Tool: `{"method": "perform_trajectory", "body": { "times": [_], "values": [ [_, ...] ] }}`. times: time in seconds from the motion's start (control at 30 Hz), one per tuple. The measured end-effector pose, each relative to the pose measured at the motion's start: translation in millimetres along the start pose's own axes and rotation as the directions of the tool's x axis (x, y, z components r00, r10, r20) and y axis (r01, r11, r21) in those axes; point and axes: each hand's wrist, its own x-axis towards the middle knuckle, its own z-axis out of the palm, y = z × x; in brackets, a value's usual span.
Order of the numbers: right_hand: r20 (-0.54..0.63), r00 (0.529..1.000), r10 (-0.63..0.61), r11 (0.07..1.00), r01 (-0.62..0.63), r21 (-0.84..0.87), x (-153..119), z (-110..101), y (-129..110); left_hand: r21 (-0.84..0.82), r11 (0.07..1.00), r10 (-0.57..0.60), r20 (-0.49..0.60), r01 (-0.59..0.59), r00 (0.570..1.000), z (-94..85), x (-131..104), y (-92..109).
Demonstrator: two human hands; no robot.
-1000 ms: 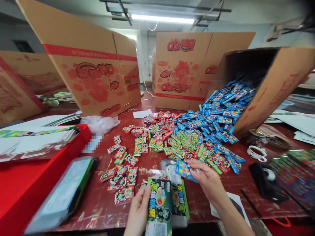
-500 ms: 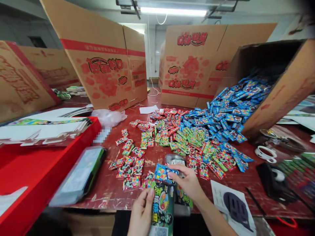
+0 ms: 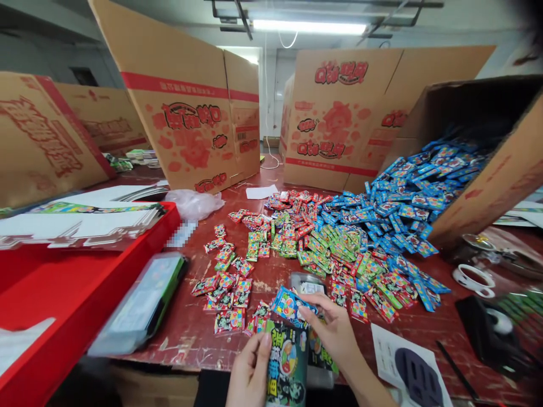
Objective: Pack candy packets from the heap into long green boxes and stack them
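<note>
My left hand [image 3: 251, 370] grips a dark green printed pouch [image 3: 285, 364] by its left edge, low in the middle of the view. Just above the pouch's top edge, my right hand [image 3: 328, 325] pinches a blue packet [image 3: 291, 306] between thumb and fingers. Behind my right hand lie another dark green pouch [image 3: 323, 353] and a clear plastic case [image 3: 307, 281]. Small red packets [image 3: 229, 320] are loose on the table to the left of the pouch. Whether the pouch's top is open cannot be made out.
Blue packets [image 3: 418, 183] spill from a tipped carton [image 3: 492, 164] at the right, beside green packets [image 3: 331, 249]. A red tray [image 3: 139, 249] and plastic-wrapped stack [image 3: 136, 305] are on the left. Tape [image 3: 474, 280] and a black pen [image 3: 457, 370] lie right.
The whole scene has shifted slightly right and down in the view. Both hands keep their holds on the green pouch and the blue packet, nearly unchanged relative to each other.
</note>
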Motion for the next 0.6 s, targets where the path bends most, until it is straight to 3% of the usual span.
{"method": "perform_trajectory", "body": {
  "times": [0.17,0.27,0.37,0.47,0.6],
  "values": [
    [0.178,0.983,0.051,0.999,-0.046,-0.029,0,-1,1,0.013,1.0,0.001,-0.017,-0.001,1.0,0.6,0,1],
    [0.16,0.986,0.043,0.997,-0.033,-0.063,-4,6,6,0.075,0.997,-0.002,-0.014,0.003,1.0,-5.0,1,-6],
    [0.151,0.987,0.055,0.994,-0.068,0.087,-13,20,14,0.136,0.991,0.01,-0.056,-0.003,0.998,-13.8,-1,-16],
    [0.207,0.973,0.104,0.965,-0.15,0.217,-25,36,20,0.09,0.995,0.043,-0.1,-0.034,0.994,-22.6,-8,-23],
    [0.256,0.953,0.162,0.941,-0.227,0.251,-36,50,20,0.166,0.98,0.122,-0.055,-0.112,0.991,-33.2,-14,-18]
  ]
}}
